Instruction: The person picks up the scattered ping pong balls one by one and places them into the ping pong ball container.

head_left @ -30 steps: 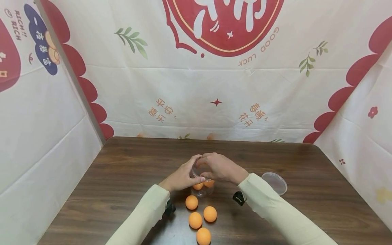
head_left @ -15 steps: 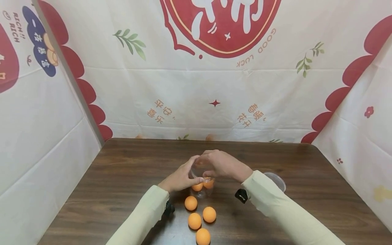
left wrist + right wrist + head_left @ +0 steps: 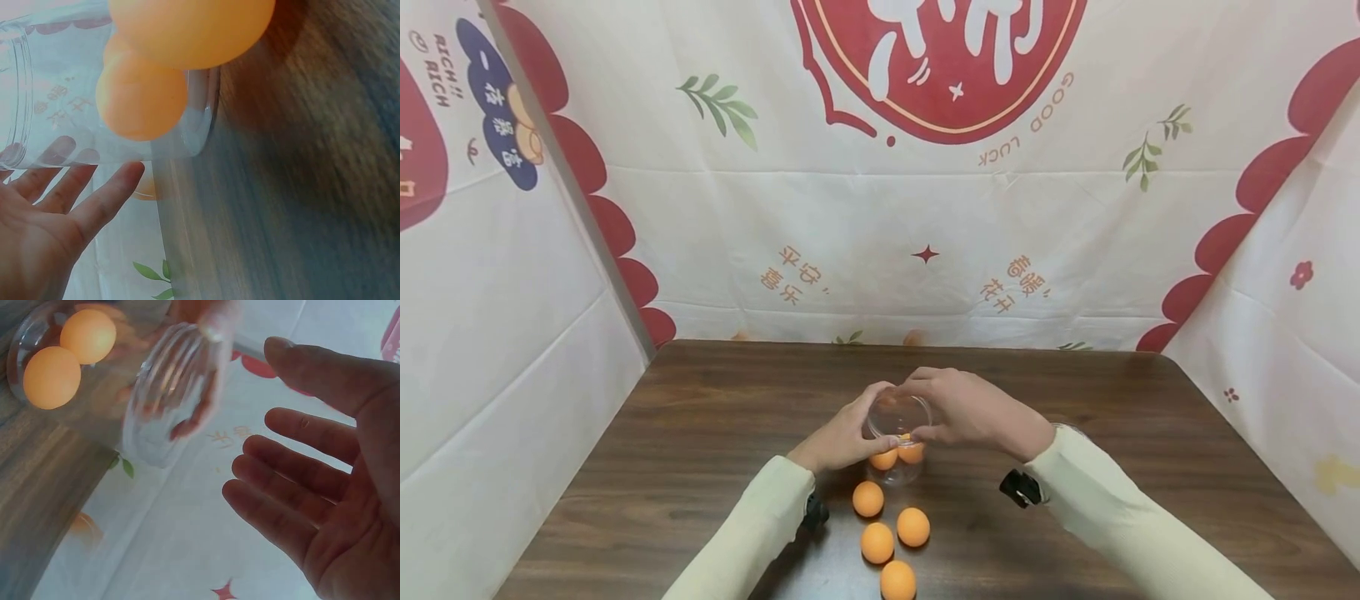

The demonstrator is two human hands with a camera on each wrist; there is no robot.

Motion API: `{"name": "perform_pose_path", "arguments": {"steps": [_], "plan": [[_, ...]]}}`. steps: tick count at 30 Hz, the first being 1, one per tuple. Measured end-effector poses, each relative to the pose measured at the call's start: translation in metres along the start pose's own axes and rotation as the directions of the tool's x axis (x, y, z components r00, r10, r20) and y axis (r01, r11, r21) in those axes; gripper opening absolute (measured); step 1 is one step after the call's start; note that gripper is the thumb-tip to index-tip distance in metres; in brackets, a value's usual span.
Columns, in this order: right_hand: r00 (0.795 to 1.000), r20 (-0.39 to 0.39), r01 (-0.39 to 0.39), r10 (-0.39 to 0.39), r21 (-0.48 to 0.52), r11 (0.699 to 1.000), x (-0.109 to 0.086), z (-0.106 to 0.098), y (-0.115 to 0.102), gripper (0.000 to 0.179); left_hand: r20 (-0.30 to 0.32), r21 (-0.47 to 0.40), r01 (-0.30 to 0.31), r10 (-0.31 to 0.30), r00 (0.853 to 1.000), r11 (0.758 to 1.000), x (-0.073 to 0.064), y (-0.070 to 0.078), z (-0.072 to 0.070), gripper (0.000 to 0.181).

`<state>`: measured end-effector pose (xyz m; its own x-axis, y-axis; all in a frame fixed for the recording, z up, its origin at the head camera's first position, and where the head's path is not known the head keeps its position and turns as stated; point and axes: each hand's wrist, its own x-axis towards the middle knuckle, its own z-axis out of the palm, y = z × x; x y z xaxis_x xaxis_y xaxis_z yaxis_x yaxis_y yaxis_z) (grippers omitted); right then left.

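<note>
A clear plastic jar (image 3: 901, 421) stands upright on the table with its mouth uncovered. Two orange table tennis balls show low inside it, one ball (image 3: 52, 377) beside another ball (image 3: 88, 336) in the right wrist view. My left hand (image 3: 844, 432) grips the jar near its rim, thumb on the near side and fingers round the far side. Just right of the mouth is my right hand (image 3: 981, 412), its fingers relaxed and apart, holding nothing in the right wrist view. Several loose orange balls lie in front of the jar, the nearest to it being this ball (image 3: 868, 498).
A clear round lid (image 3: 1070, 428) lies to the right, mostly hidden behind the right sleeve (image 3: 1120, 500). The brown wooden table (image 3: 700, 433) ends at the back against a printed white cloth (image 3: 850, 208), with more cloth at both sides.
My right hand has drawn away from the jar's mouth to the right, and its sleeve now covers most of the lid. The left hand keeps its grip on the jar.
</note>
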<state>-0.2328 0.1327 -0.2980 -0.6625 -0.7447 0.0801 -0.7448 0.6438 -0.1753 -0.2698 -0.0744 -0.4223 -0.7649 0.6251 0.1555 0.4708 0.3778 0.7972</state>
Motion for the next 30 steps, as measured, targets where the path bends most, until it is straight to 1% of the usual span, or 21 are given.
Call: {"name": "perform_pose_path", "arguments": {"steps": [3,7,10,13,16,20,22,25,30], "plan": [[1.0,-0.008,0.02,-0.02,-0.025,0.999,-0.009,-0.003,-0.005,0.045,0.001,-0.007,-0.013,0.013,1.0,1.0,0.0,0.0,0.0,0.068],[0.999,-0.012,0.034,-0.035,-0.038,0.999,-0.022,-0.004,-0.014,0.047,-0.005,0.002,-0.003,0.003,1.0,1.0,0.0,0.001,0.0,0.072],[0.999,0.001,0.039,-0.039,-0.033,0.999,-0.032,-0.001,-0.02,0.047,-0.002,-0.002,0.01,-0.01,1.0,1.0,0.0,0.002,-0.001,0.073],[0.999,0.013,0.042,-0.042,-0.027,0.999,-0.04,0.006,-0.025,0.05,-0.006,0.002,0.002,-0.002,1.0,1.0,0.001,0.002,-0.001,0.072],[0.999,0.032,0.034,-0.035,0.006,0.999,-0.045,0.015,-0.028,0.049,-0.011,0.006,-0.012,0.012,1.0,1.0,0.0,0.002,0.0,0.069],[0.998,0.044,0.038,-0.041,0.057,0.998,-0.048,0.03,-0.028,0.048,-0.011,0.0,-0.006,0.006,1.0,1.0,-0.002,0.002,-0.001,0.071],[0.998,0.044,0.041,-0.043,0.058,0.998,-0.049,0.039,-0.027,0.05,-0.009,-0.009,-0.002,0.002,1.0,1.0,-0.003,0.002,-0.001,0.073],[0.997,0.066,0.025,-0.03,0.067,0.997,-0.05,0.053,-0.026,0.052,-0.008,-0.007,-0.004,0.004,1.0,1.0,-0.002,0.002,0.0,0.074],[0.996,0.077,0.032,-0.038,0.083,0.996,-0.05,0.075,-0.025,0.049,-0.02,0.004,-0.025,0.025,1.0,1.0,-0.001,0.0,0.0,0.071]]}}
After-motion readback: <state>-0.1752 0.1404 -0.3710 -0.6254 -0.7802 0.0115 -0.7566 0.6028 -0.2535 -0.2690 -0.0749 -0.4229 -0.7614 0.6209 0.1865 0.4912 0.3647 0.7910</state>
